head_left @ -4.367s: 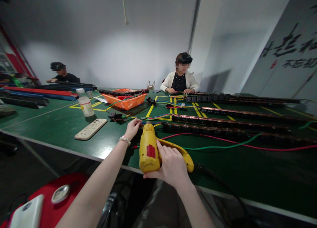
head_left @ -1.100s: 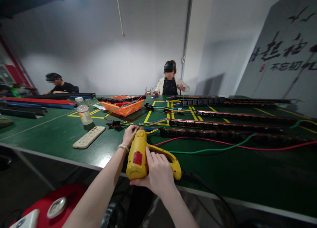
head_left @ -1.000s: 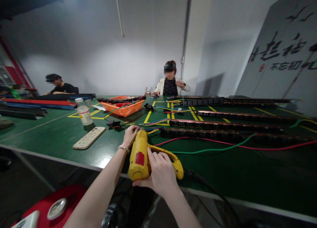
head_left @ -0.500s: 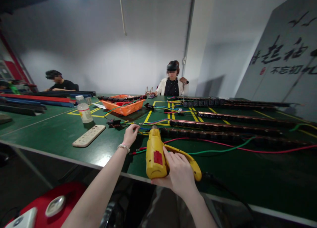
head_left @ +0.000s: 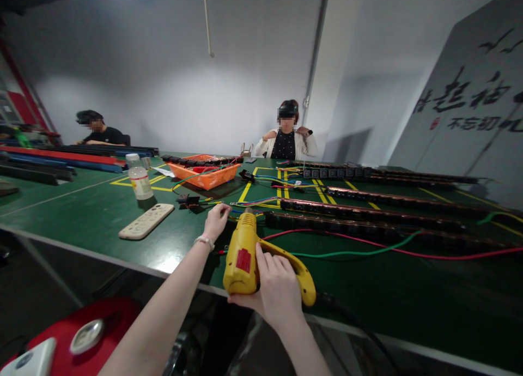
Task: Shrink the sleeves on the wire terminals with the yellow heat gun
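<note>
My right hand (head_left: pixel 280 286) is wrapped around a yellow heat gun (head_left: pixel 240 259). Its nozzle points away from me, towards thin coloured wires (head_left: pixel 236 210) at the end of a long dark battery strip (head_left: pixel 310 222). Just left of the nozzle, my left hand (head_left: pixel 217 220) pinches the wires with thumb and fingertips; the exact grip point is partly hidden. A black connector (head_left: pixel 189 200) lies beyond this hand on the green table (head_left: pixel 175 256). Red wire (head_left: pixel 347 236) and green wire (head_left: pixel 355 255) run to the right, passing behind the heat gun.
A phone (head_left: pixel 146 222) and a bottle (head_left: pixel 139 180) are on the left. Behind stands an orange basket (head_left: pixel 206 179) with a dark strip across it. More strips (head_left: pixel 388 196) extend rightward. A co-worker (head_left: pixel 285 136) sits opposite, another (head_left: pixel 102 132) far left. A red stool (head_left: pixel 53 338) is below.
My right hand has shifted the heat gun left, bringing its nozzle closer to my left hand, which stays in place. The co-worker opposite has raised a hand from the table to the shoulder.
</note>
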The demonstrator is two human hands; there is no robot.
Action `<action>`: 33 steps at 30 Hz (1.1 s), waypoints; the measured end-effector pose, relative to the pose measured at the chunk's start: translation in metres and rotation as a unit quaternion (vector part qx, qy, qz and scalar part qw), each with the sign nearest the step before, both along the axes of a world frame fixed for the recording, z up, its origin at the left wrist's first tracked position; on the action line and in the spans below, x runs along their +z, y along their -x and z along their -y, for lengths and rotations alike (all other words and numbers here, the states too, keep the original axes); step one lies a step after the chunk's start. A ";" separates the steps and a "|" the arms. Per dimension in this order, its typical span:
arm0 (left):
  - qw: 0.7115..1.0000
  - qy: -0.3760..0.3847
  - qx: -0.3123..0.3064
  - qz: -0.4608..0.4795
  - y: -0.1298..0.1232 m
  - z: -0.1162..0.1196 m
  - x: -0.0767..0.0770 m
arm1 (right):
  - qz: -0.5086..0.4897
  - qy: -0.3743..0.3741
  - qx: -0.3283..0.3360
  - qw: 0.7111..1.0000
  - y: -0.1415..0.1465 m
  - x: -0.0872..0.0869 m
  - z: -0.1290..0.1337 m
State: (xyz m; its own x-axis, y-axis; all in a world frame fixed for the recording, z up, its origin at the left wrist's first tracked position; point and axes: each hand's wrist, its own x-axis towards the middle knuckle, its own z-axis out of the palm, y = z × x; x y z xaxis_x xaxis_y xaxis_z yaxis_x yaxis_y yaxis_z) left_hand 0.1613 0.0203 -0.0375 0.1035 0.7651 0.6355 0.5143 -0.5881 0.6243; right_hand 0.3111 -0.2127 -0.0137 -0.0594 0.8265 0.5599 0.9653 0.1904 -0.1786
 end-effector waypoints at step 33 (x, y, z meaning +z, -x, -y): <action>1.000 0.004 -0.007 -0.018 0.002 0.004 0.002 | 0.002 -0.023 0.026 0.999 -0.027 -0.003 0.005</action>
State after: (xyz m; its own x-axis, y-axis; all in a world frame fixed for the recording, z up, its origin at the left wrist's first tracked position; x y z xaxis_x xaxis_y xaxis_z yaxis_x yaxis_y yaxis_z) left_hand 0.1592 0.0165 -0.0352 0.1370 0.7684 0.6251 0.5282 -0.5905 0.6101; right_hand 0.3376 -0.2177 -0.0171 -0.1042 0.7954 0.5970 0.9546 0.2484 -0.1643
